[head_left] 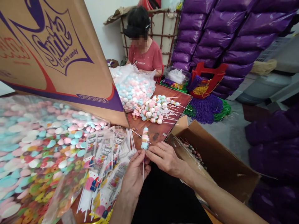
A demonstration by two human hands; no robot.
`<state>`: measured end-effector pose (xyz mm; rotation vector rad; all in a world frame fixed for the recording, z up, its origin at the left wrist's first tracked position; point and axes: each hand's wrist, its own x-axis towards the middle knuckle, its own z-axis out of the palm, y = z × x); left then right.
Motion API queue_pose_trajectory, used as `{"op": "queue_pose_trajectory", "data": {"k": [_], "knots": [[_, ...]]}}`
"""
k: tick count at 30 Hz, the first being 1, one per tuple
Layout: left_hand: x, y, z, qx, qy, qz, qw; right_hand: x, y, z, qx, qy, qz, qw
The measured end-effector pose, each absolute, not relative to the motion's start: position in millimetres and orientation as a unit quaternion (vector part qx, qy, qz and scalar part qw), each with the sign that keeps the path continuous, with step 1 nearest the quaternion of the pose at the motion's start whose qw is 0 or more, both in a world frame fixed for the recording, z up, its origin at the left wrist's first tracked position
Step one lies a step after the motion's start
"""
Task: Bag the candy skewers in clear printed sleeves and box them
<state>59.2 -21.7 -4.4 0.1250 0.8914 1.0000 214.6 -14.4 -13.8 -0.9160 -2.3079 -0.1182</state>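
My left hand [136, 165] pinches a candy stick [145, 139] just under its sweets and holds it upright. The sweets are stacked in pale blue, pink and white, with a shiny look like clear wrap. Below the fingers the bare white stick points down. My right hand [161, 157] is closed, its thumb and fingertips pressed at the base of the sweets; whether they also grip something small is hidden. Left of my hands lie printed clear bags [105, 152] and loose white sticks [131, 140].
A large bag of sweets [42, 137] covers the left, beneath a tall cardboard carton [70, 56]. Finished candy sticks [156, 107] are piled farther back, beside another sweets bag [134, 85]. A person [144, 49] sits opposite. An open box [224, 161] stands to the right.
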Motion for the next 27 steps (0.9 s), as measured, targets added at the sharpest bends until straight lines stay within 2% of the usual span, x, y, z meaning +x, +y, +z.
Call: {"op": "queue_pose_trajectory", "data": {"k": [7, 14, 17, 20, 22, 25, 27], "knots": [[69, -23, -5, 0.064, 0.425, 0.518, 0.739, 197, -24, -21, -0.427, -0.824, -0.028, 0.373], [83, -31, -11, 0.176, 0.42, 0.551, 0.699, 182, -31, -23, -0.55, -0.741, 0.019, 0.386], [88, -29, -13, 0.19, 0.426, 0.539, 0.701, 180, -34, -21, -0.582, -0.698, 0.112, 0.401], [85, -25, -9, 0.173, 0.403, 0.474, 0.763, 184, -39, -17, -0.58, -0.655, 0.233, 0.424], [80, -24, -3, 0.172, 0.368, 0.475, 0.781, 191, -41, -12, -0.569, -0.633, 0.293, 0.435], [75, -28, 8, 0.223, 0.37, 0.5, 0.75, 206, -44, -2, -0.567, -0.614, 0.326, 0.443], [75, -33, 11, 0.263, 0.399, 0.494, 0.726, 215, -46, 6, -0.579, -0.614, 0.297, 0.447]]}}
